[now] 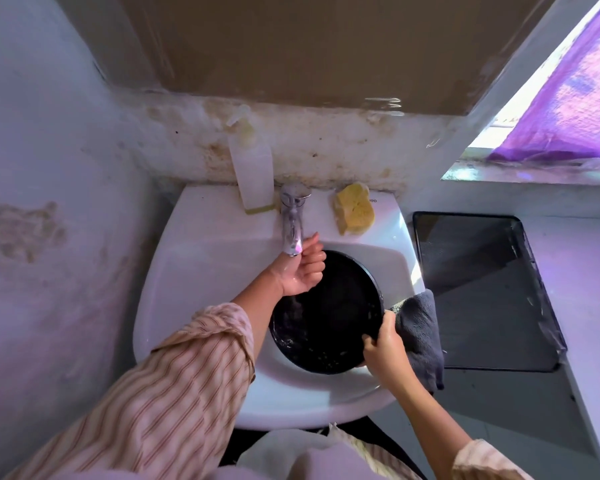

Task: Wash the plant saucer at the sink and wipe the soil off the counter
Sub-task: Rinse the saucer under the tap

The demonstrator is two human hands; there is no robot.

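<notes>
A: Where is the round black plastic plant saucer (329, 313)?

B: Tilted in the white ceramic sink (201, 271), centre of the frame. The right hand (383, 344) grips its lower right rim, fingers curled round the edge. The left hand (303, 271) is cupped under the chrome tap (291, 223), fingers loosely bent, holding nothing.

A: How far along?

B: Washing looks under way; white streaks remain. A dark grey cloth (420, 334) hangs at the sink's right edge, and wiping the counter (589, 271) seems still to come.

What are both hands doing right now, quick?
Left hand: empty, fingers loosely curled, palm up beneath the chrome tap spout.
Right hand: fingers grip the rim of the round black plant saucer in the white sink.
</notes>
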